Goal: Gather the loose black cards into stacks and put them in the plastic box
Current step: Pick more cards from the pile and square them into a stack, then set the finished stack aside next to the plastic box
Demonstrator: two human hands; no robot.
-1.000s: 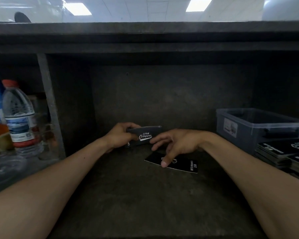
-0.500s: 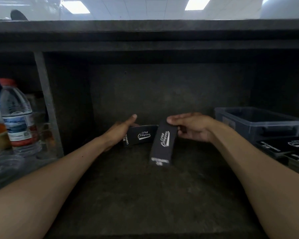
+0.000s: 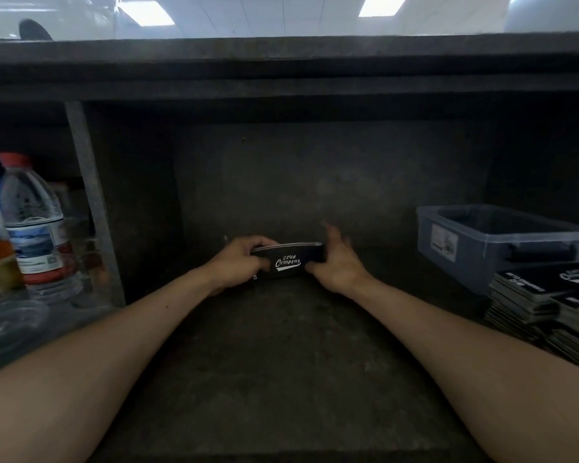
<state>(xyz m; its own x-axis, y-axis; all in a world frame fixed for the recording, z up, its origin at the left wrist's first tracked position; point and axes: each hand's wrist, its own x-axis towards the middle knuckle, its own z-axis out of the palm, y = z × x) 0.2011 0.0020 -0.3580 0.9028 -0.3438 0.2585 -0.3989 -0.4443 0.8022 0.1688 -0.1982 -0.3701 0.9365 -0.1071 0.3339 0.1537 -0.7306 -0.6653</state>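
Plastic box (image 3: pixel 475 252) stands at the right of a dark shelf (image 3: pixel 281 362), with piles of black cards (image 3: pixel 528 295) just in front of it. A water bottle (image 3: pixel 34 222) stands at far left. At centre, a person's left hand (image 3: pixel 238 262) grips one end of a small stack of cards (image 3: pixel 291 260) held on edge. The right hand (image 3: pixel 338 265), fingers loosely spread, presses against the other end.

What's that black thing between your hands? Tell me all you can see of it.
A thin stack of black cards, white script reading Club Camping on the front, pale edges along the top. It stands upright on a long edge, face toward the camera. The left hand grips its left end, fingers curled over the top; the right hand presses against its right end. Whether it touches the shelf is unclear.
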